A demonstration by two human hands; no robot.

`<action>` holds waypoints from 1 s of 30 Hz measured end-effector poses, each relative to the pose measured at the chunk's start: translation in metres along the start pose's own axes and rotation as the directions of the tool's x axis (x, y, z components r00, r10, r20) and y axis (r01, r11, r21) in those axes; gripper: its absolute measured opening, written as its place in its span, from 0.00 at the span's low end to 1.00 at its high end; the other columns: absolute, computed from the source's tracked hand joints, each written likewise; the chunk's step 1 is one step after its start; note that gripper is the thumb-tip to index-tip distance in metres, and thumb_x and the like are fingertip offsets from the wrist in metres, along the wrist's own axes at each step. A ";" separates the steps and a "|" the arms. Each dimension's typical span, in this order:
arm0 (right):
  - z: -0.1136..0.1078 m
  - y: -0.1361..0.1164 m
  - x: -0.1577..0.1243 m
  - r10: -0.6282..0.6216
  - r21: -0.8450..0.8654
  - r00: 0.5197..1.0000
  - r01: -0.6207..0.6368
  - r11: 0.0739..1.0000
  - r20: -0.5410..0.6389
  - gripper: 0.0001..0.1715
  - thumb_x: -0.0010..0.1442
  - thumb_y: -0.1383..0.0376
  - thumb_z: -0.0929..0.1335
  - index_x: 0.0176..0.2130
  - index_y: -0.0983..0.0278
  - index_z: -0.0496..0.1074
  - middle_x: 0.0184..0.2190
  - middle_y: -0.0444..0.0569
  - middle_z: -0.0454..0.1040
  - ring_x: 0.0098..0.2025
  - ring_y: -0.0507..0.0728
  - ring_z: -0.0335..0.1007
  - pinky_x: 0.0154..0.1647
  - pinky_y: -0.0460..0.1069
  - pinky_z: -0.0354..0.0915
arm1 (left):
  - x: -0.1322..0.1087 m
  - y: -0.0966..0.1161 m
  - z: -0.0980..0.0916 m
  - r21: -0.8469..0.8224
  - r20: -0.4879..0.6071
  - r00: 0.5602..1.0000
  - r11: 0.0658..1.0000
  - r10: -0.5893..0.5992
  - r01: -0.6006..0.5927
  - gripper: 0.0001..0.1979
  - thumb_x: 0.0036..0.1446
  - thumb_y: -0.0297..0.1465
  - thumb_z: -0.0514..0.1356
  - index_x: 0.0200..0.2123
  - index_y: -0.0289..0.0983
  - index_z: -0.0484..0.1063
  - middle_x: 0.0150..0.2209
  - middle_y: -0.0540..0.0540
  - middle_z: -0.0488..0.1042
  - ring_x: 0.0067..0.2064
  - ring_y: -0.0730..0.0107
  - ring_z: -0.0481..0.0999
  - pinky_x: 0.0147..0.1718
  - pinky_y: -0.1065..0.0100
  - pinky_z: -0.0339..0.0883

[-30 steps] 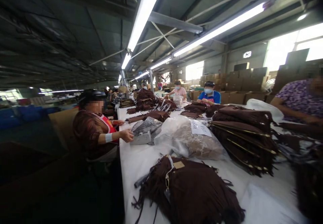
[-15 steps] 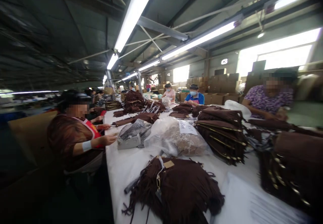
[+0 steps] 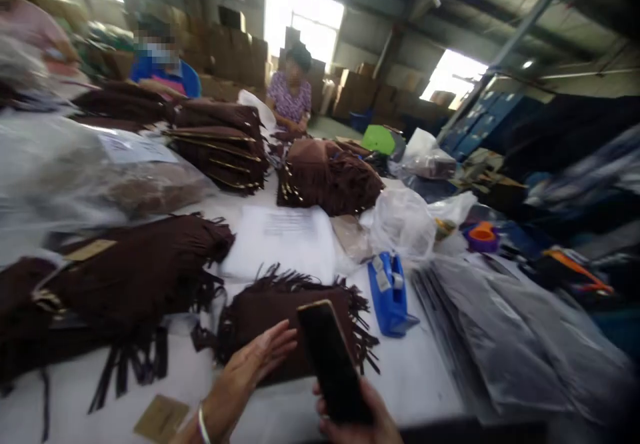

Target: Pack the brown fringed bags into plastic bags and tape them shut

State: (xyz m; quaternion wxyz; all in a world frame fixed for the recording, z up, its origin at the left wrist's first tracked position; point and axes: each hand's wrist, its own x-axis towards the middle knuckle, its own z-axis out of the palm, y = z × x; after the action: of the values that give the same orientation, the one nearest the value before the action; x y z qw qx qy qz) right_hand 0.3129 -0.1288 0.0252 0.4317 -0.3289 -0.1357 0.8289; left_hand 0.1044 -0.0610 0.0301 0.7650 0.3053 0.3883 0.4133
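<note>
A smartphone (image 3: 333, 364) with a dark screen is gripped at its lower end by my right hand (image 3: 370, 417). My left hand (image 3: 257, 357), a bracelet on its wrist, is held to the left of the phone with its fingers stretched out and nothing in it. Behind both lies a dark brown fringed bag (image 3: 250, 321) on the white table (image 3: 280, 414); whether the left hand touches it I cannot tell. More brown fringed pieces (image 3: 150, 264) lie further left, with a tan tag among them. A loose brown card (image 3: 161, 419) rests near my left wrist.
A blue tape dispenser (image 3: 387, 294) stands right of the bag, beside a stack of grey plastic packets (image 3: 500, 337). Further back are a white plastic packet (image 3: 285, 241), piled brown bags (image 3: 325, 174) and a large clear plastic bag (image 3: 150, 181). Several people work across the table.
My view has swung to the right and down. Both my hands and the phone now show; the co-worker seated at the left has gone out of view.
</note>
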 end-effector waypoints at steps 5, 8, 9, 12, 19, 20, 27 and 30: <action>0.000 0.017 -0.001 0.091 0.271 0.996 -0.082 0.959 -0.024 0.45 0.51 0.38 0.66 0.45 0.76 0.72 0.43 0.62 0.74 0.41 0.60 0.72 0.49 0.56 0.63 | 0.024 -0.020 0.033 -0.229 0.008 0.993 0.967 -0.114 0.113 0.20 0.56 0.41 0.60 0.47 0.34 0.71 0.46 0.39 0.76 0.49 0.60 0.74 0.47 0.63 0.67; -0.001 0.010 0.007 0.114 0.290 0.993 -0.114 0.950 0.014 0.43 0.52 0.40 0.66 0.49 0.75 0.70 0.47 0.61 0.72 0.46 0.62 0.70 0.54 0.58 0.58 | 0.034 -0.027 0.031 -0.211 -0.063 0.988 0.969 -0.144 0.128 0.18 0.56 0.37 0.62 0.47 0.34 0.71 0.43 0.41 0.77 0.45 0.63 0.76 0.43 0.66 0.69; -0.003 0.007 0.009 0.126 0.297 0.992 -0.129 0.946 0.030 0.44 0.52 0.40 0.66 0.50 0.74 0.69 0.49 0.61 0.72 0.47 0.63 0.69 0.54 0.58 0.57 | 0.036 -0.028 0.030 -0.202 -0.072 0.985 0.969 -0.156 0.139 0.18 0.55 0.36 0.62 0.47 0.34 0.71 0.43 0.41 0.77 0.44 0.63 0.76 0.42 0.67 0.69; -0.006 0.001 0.012 0.164 0.313 0.984 -0.179 0.933 0.072 0.47 0.52 0.38 0.65 0.54 0.74 0.66 0.51 0.61 0.70 0.47 0.63 0.69 0.54 0.58 0.57 | 0.041 -0.029 0.029 -0.173 -0.071 0.981 0.971 -0.180 0.166 0.19 0.55 0.37 0.63 0.48 0.33 0.71 0.42 0.41 0.78 0.44 0.63 0.77 0.42 0.67 0.68; -0.009 0.001 0.024 0.201 0.340 0.976 -0.216 0.915 0.080 0.43 0.56 0.39 0.60 0.51 0.73 0.68 0.44 0.60 0.74 0.43 0.64 0.71 0.47 0.58 0.59 | 0.043 -0.031 0.027 -0.076 -0.073 0.976 0.977 -0.203 0.198 0.24 0.55 0.40 0.62 0.51 0.33 0.70 0.40 0.41 0.79 0.42 0.60 0.77 0.45 0.62 0.66; -0.010 0.001 0.026 0.204 0.346 0.976 -0.217 0.913 0.075 0.42 0.57 0.40 0.59 0.50 0.73 0.68 0.44 0.60 0.74 0.42 0.63 0.71 0.47 0.58 0.60 | 0.043 -0.032 0.027 -0.069 -0.075 0.975 0.977 -0.207 0.202 0.24 0.55 0.40 0.62 0.51 0.33 0.70 0.40 0.41 0.79 0.42 0.60 0.77 0.46 0.61 0.66; -0.017 0.002 0.027 0.220 0.361 0.969 -0.246 0.900 0.112 0.41 0.59 0.43 0.56 0.50 0.74 0.67 0.40 0.60 0.75 0.38 0.62 0.73 0.43 0.55 0.64 | 0.036 -0.039 0.026 -0.046 -0.098 0.975 0.980 -0.197 0.194 0.26 0.54 0.41 0.63 0.52 0.31 0.69 0.42 0.40 0.78 0.42 0.60 0.77 0.45 0.62 0.66; -0.021 0.004 0.027 0.236 0.368 0.962 -0.270 0.890 0.134 0.40 0.59 0.44 0.56 0.50 0.74 0.68 0.40 0.60 0.76 0.38 0.62 0.73 0.42 0.56 0.66 | 0.034 -0.041 0.026 -0.045 -0.112 0.975 0.981 -0.192 0.188 0.27 0.52 0.41 0.64 0.52 0.31 0.70 0.41 0.40 0.78 0.39 0.61 0.77 0.40 0.64 0.67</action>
State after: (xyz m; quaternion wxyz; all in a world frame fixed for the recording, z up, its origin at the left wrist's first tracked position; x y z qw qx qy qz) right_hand 0.3132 -0.1106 -0.0037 0.3697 -0.2171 0.0544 0.9018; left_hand 0.1546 -0.0544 -0.0006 0.7824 0.2290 0.4523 0.3617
